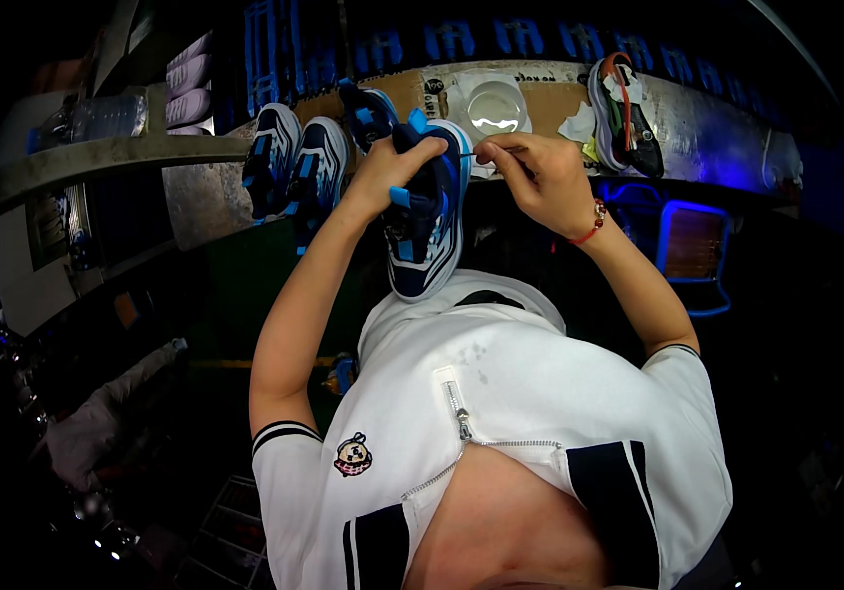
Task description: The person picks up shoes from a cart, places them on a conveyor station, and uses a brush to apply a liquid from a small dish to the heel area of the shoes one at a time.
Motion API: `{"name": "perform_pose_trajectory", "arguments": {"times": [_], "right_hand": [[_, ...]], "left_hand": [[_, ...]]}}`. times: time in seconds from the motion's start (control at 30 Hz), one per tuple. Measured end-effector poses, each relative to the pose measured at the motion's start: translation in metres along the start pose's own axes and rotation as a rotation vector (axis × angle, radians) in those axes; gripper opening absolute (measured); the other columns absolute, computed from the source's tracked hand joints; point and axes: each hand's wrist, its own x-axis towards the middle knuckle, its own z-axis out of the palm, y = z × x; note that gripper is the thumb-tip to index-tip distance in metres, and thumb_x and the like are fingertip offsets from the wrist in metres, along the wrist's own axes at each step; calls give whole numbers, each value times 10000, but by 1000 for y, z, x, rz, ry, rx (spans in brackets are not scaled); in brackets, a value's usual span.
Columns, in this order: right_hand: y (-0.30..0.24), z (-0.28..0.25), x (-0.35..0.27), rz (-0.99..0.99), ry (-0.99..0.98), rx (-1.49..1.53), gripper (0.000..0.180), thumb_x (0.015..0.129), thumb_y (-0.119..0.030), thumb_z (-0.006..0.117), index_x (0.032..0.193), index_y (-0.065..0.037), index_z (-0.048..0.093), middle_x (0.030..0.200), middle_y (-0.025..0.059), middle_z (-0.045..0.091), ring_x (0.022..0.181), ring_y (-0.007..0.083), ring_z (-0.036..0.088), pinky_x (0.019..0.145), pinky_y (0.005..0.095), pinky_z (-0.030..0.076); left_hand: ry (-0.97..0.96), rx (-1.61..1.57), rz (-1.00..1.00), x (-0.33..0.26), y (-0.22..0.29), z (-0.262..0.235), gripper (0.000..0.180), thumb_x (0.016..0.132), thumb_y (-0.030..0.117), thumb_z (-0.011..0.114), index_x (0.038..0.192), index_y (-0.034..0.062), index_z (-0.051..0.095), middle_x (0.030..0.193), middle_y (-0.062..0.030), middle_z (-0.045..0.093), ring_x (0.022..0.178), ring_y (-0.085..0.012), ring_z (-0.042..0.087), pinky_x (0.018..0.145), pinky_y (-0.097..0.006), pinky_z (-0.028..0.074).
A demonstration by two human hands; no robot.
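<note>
— Left hand [389, 179] gripping the upper end of a navy sneaker [429, 211], fingers closed on it, toe pointing down below them!
— And the right hand [540, 179]?
— Thumb and forefinger pinching a thin dark tool [469, 154], its tip right by the sneaker's edge, left of those fingertips; a white bowl [496, 104] sits just beyond them

**Reaching Inward From Both Sides**

My left forearm [306, 280] and right forearm [640, 290] stretch forward and angle inward, elbows bent out wide. My left grip [387, 177] is clasped firm, thumb pointing toward my right side. Near it, my right grip [548, 182] pinches, fingertips turned left, thumb meeting forefinger, remaining fingers curled.
</note>
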Motion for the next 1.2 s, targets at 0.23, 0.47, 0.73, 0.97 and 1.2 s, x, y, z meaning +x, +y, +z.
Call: {"name": "perform_pose_trajectory", "arguments": {"times": [0.23,0.47,0.73,0.97,1.2], "right_hand": [[33,-9,23,220,151,63,210,887,-171,560,884,-26,712,778,79,704,621,203,665,567,273,502],[148,36,22,341,-84,-252,222,863,-185,537,919,-60,712,792,85,702,729,278,666,696,374,523],[160,50,21,320,-81,-331,231,895,-219,538,903,-58,702,784,94,697,725,302,661,686,380,514],[135,24,24,296,40,-123,253,904,-236,553,925,-35,706,815,80,708,706,199,673,634,298,506],[28,-15,25,265,-19,324,255,940,-176,554,940,43,686,873,89,699,763,120,648,662,211,482]], "left_hand": [[21,-29,-4,1,-6,-1,400,784,397,642,852,4,668,784,-50,652,742,-138,603,717,-263,456],[-4,-63,-18,0,-1,-1,372,780,381,661,809,10,662,765,-45,646,705,-124,590,696,-253,456],[4,-64,-35,0,-4,-2,373,780,378,659,809,6,660,754,-44,639,699,-119,587,688,-249,454],[0,-61,17,-2,-1,0,364,783,379,656,799,15,661,740,-33,636,690,-117,584,679,-250,453],[-18,-45,-20,1,0,2,372,786,390,654,812,19,669,747,-31,641,696,-113,584,679,-248,447]]}}
